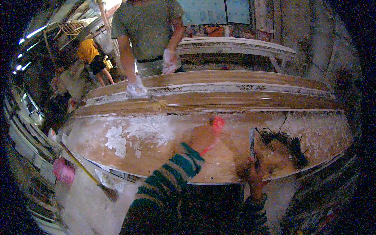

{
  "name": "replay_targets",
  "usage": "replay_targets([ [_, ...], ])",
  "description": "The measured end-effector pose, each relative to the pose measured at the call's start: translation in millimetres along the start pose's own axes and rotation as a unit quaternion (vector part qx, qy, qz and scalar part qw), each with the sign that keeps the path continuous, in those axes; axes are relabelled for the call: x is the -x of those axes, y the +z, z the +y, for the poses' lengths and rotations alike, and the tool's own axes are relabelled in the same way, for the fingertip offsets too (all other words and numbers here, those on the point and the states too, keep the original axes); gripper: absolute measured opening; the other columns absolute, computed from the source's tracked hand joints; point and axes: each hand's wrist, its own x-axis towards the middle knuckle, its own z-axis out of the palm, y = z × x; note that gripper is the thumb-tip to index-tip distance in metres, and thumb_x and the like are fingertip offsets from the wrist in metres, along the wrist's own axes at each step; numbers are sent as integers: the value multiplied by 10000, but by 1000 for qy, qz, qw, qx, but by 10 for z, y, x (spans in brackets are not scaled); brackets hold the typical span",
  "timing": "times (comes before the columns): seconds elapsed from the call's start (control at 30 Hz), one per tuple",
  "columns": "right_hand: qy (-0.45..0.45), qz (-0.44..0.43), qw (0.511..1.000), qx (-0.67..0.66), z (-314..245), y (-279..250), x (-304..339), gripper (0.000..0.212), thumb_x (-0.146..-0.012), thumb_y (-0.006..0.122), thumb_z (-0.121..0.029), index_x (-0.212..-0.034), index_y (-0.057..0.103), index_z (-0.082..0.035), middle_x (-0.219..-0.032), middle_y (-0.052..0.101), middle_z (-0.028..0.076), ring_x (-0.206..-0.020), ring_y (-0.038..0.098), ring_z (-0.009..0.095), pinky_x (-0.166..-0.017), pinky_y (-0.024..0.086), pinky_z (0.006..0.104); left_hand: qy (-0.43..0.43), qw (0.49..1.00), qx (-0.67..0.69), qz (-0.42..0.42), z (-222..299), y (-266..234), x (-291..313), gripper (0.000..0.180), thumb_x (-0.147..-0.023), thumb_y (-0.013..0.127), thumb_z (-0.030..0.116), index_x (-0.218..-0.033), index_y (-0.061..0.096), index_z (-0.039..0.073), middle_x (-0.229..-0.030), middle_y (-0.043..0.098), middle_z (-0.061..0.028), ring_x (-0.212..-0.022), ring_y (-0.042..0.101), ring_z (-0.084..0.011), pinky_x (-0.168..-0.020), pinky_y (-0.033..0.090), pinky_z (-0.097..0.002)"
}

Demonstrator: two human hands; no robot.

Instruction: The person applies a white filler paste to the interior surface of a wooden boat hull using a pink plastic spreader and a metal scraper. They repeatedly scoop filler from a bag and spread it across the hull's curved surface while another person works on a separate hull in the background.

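Head view: a broad wooden table (pixel 219 170), smeared chalky white, spans the frame. Dark stringy fibres (pixel 297 152) tangle at centre right. Mid-frame, the blurred left hand (pixel 201 136) is at a red thing (pixel 218 123), grip impossible to tell; the right hand (pixel 256 171), lower right, clasps a thin blade (pixel 252 141).

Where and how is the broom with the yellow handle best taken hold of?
Probably by the middle of its yellow handle, from above: that part is slim and exposed, between the pink bucket and the wooden workpiece, and away from the dark bristles.
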Motion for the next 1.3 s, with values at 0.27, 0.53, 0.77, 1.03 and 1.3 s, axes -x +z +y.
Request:
replay_targets([
  [0.27,-15,-29,999,-36,-25,-42,-6,301,-944,510,-148,-1216,528,-19,-936,552,46,-778,485,119,-699,426,260,-79,960,-265,35,-1674,-1173,685,334,-782,568,373,-712,680,65,-752,656,-197,-681,637,-380,-607,502,-496],
  [0.53,-1,-21,998,54,60,5,14,322,-947,493,-123,-1255,498,-29,-968,551,36,-797,483,125,-727,432,276,-88,953,-287,42,-1808,-1475,961,355,-831,512,351,-704,650,49,-714,642,-196,-670,635,-367,-586,491,-496],
  [0.77,114,-17,993,-33,-79,57,59,363,-953,504,-142,-1303,466,-55,-996,549,11,-747,436,88,-654,408,229,-5,984,-167,60,-1131,-791,614,360,-828,512,360,-672,667,74,-672,636,-188,-601,625,-370,-534,479,-483],
  [1.03,48,22,999,15,-28,61,56,337,-940,521,-158,-1263,489,-66,-970,566,20,-716,454,108,-628,414,247,-44,972,-215,88,-1899,-1128,1109,257,-777,554,287,-657,659,85,-689,659,-141,-584,632,-332,-545,506,-469],
  [1.3,46,23,998,23,-73,71,69,306,-925,540,-174,-1212,519,-71,-937,584,36,-699,485,139,-619,427,277,-198,912,-349,90,-3086,-1867,1732,219,-759,593,307,-674,667,118,-643,637,-102,-592,634,-313,-555,512,-430],
])
